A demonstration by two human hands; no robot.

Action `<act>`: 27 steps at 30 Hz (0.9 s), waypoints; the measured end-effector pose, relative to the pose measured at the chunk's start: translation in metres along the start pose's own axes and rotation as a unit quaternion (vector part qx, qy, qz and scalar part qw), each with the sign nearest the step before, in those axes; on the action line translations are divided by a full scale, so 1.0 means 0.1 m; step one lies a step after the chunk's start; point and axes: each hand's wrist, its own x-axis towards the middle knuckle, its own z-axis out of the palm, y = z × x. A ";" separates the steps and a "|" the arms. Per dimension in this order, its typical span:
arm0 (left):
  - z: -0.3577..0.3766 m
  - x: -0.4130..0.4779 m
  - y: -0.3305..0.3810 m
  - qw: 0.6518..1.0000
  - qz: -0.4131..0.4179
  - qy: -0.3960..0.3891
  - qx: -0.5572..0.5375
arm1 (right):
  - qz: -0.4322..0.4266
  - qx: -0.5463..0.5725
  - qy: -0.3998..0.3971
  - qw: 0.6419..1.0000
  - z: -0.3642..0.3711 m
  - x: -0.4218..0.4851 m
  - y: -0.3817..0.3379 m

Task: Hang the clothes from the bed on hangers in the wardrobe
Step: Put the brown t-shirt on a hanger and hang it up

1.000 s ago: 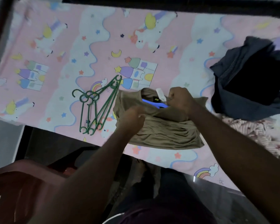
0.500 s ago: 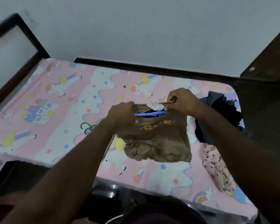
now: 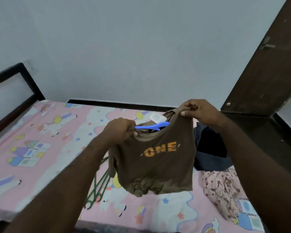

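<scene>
Above the bed (image 3: 40, 157), both hands hold a small brown T-shirt (image 3: 154, 165) up in the air, clear of the sheet. The left hand (image 3: 120, 130) is curled tight, pinching the left side of the neckline together with one end of a blue hanger (image 3: 151, 126). The right hand (image 3: 197, 111) sits higher, fingers folded over and thumb underneath, gripping a bunch of fabric at the other shoulder, so the shirt hangs tilted, right side up. The hanger is smooth plastic, a flat curved bar, and it lies inside the neck opening with its far end hidden by the cloth. A white label (image 3: 157, 118) stands up from the back of the collar just above it.

The shirt is soft, matte knit with orange block letters reading "ONE" across the chest; its hem is gathered into wrinkles at the bottom.

Below, the sheet is pink with pale wavy bands, unicorns, stars and rainbows. A bundle of thin green hangers (image 3: 99, 187) lies on it, partly hidden behind the left forearm and the shirt. To the right sits a heap of dark blue clothing (image 3: 210, 152), and just in front of it a crumpled striped garment (image 3: 223, 187) in pink and white. A dark wooden bed frame (image 3: 15, 91) runs along the left and back edges, against a plain pale wall. A dark brown wooden door (image 3: 265, 73), scuffed and flat, stands at the right.
</scene>
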 end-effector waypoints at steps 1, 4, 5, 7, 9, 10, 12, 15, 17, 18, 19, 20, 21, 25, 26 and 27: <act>-0.01 -0.03 -0.01 1.000 0.001 0.002 -0.012 | -0.001 0.000 0.012 1.000 0.01 -0.07 0.02; -0.04 -0.11 0.00 0.999 0.001 0.002 -0.045 | 0.003 0.080 0.070 0.994 0.07 -0.25 0.02; -0.05 -0.13 0.02 0.999 0.000 0.000 -0.052 | 0.002 0.111 0.084 0.990 0.10 -0.29 0.02; -0.06 -0.19 0.06 0.998 -0.003 -0.005 -0.067 | 0.000 0.144 0.106 0.984 0.15 -0.37 0.02; -0.07 -0.25 0.07 0.997 -0.005 -0.008 -0.073 | 0.009 0.178 0.126 0.976 0.19 -0.42 0.03; -0.07 -0.27 0.07 0.997 -0.008 -0.011 -0.074 | 0.023 0.202 0.141 0.969 0.21 -0.44 0.06; -0.10 -0.32 0.05 0.996 -0.017 -0.005 -0.082 | 0.065 0.237 0.174 0.953 0.23 -0.44 0.15; -0.14 -0.36 0.07 0.991 -0.043 0.023 -0.121 | 0.131 0.170 0.185 0.959 0.23 -0.39 0.39; -0.14 -0.35 0.09 0.991 -0.053 0.032 -0.122 | 0.131 0.111 0.151 0.973 0.22 -0.35 0.41; -0.13 -0.34 0.10 0.991 -0.056 0.034 -0.119 | 0.117 0.103 0.143 0.977 0.21 -0.34 0.37; -0.12 -0.32 0.13 0.990 -0.062 0.039 -0.120 | 0.095 0.108 0.134 0.980 0.18 -0.33 0.30; -0.11 -0.29 0.16 0.989 -0.068 0.045 -0.125 | 0.073 0.126 0.123 0.982 0.15 -0.31 0.24; -0.08 -0.25 0.21 0.987 -0.073 0.050 -0.133 | 0.055 0.147 0.106 0.982 0.08 -0.30 0.18; -0.01 -0.08 0.48 0.986 -0.073 0.044 -0.146 | -0.002 0.187 0.075 0.979 -0.13 -0.22 0.11; 0.01 -0.02 0.56 0.987 -0.072 0.037 -0.141 | -0.014 0.190 0.080 0.978 -0.19 -0.20 0.12; 0.03 0.02 0.62 0.988 -0.071 0.030 -0.135 | -0.029 0.180 0.088 0.979 -0.25 -0.20 0.11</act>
